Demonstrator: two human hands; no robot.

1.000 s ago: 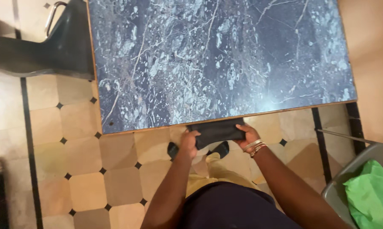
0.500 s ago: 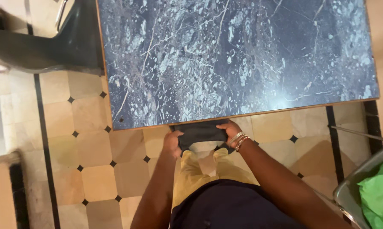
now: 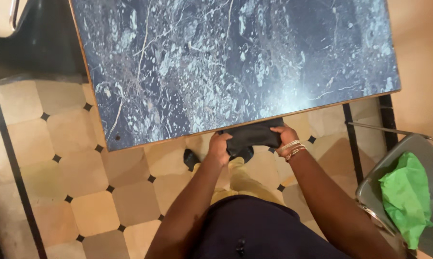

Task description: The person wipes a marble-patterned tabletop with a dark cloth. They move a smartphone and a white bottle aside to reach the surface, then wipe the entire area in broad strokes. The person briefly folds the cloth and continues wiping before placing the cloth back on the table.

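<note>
I hold a dark folded cloth with both hands just below the near edge of a blue marble-patterned table. My left hand grips its left end, fingers curled over it. My right hand, with gold bangles at the wrist, grips its right end. The cloth hangs a little off the table's wooden edge, above my dark shoes and yellow trousers.
A dark chair stands at the table's far left corner. A grey chair at the right carries a green cloth. The floor is beige tile with small black diamonds and black strips.
The view swung left then right; both hands stay closed on the cloth at the table edge, bunching it a little tighter.
</note>
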